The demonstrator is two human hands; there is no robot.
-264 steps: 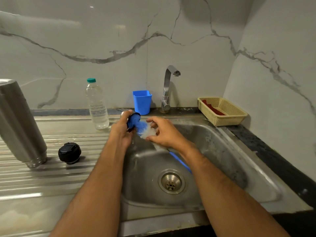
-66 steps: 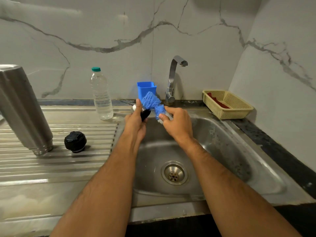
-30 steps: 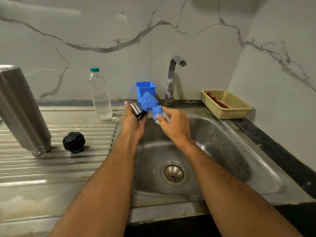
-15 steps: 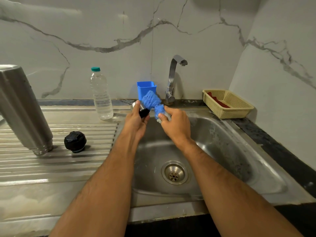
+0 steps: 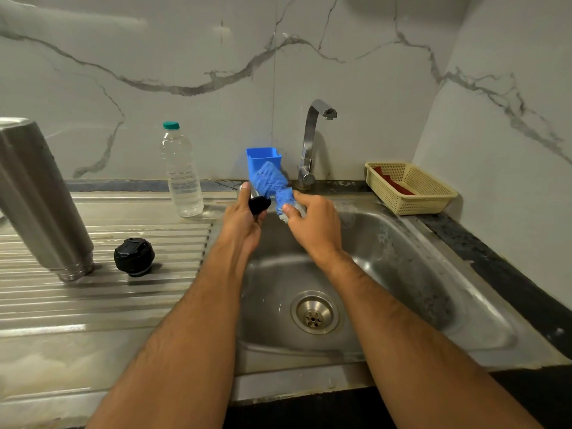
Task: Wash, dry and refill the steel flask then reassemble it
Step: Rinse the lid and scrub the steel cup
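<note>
Over the far left corner of the sink (image 5: pixel 464 274) both hands meet. The left hand (image 5: pixel 243 226) has its fingers curled round a small steel cup with a dark inner rim, the flask cup (image 5: pixel 257 202), held tilted with its mouth toward the right. The right hand (image 5: pixel 312 226) pinches a blue scrubbing net (image 5: pixel 272 184) between thumb and fingers, and the net's bunched end presses against the cup's mouth.

The steel flask (image 5: pixel 40 199) stands mouth-down and leaning on the ribbed draining board (image 5: pixel 102 305) at the far left, well apart from the hands, with its black stopper (image 5: pixel 134 257) just beside it to the right. A clear plastic bottle (image 5: pixel 181 174) with a green cap stands at the back of the board, near the left hand; any label on it is too faint to read.

The basin below the hands lies open down to the drain (image 5: pixel 314 312). Behind the hands a blue plastic cup (image 5: pixel 263 154) sits against the marble wall, with the tap (image 5: pixel 311 144) just right of it, its spout above the sink's back edge. A yellow basket (image 5: pixel 433 193) sits on the dark worktop (image 5: pixel 495 274) at the sink's right back corner, close to the side wall. No writing can be read anywhere.
</note>
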